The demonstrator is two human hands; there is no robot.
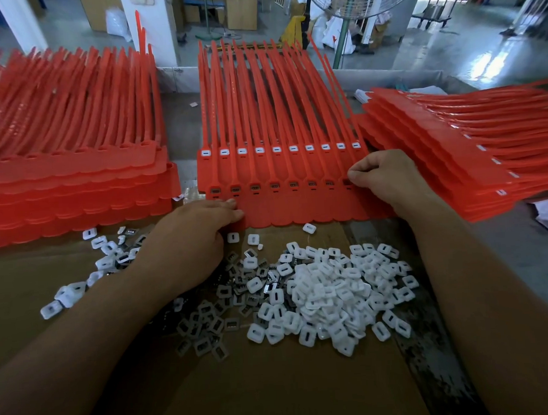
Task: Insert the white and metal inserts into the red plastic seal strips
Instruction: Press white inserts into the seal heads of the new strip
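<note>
Red seal strips (285, 206) lie mid bench (276, 394), L hand (189, 243) pressing straight fingers on their near edge, R hand (382, 176) curled at an end pocket (347, 182), can't tell w/ what, so one of the metal inserts (231, 323) could seat crooked.

A single view was provided, taken by a wide-angle camera worn on the person's head. It was set above and on the near side of the flat sheet of joined red plastic seal strips (298, 206) and was faced forward and steeply down. The sheet was seen close, centred; the grey workshop floor (449, 55) was caught well beyond the sheet, along the top edge.
</note>
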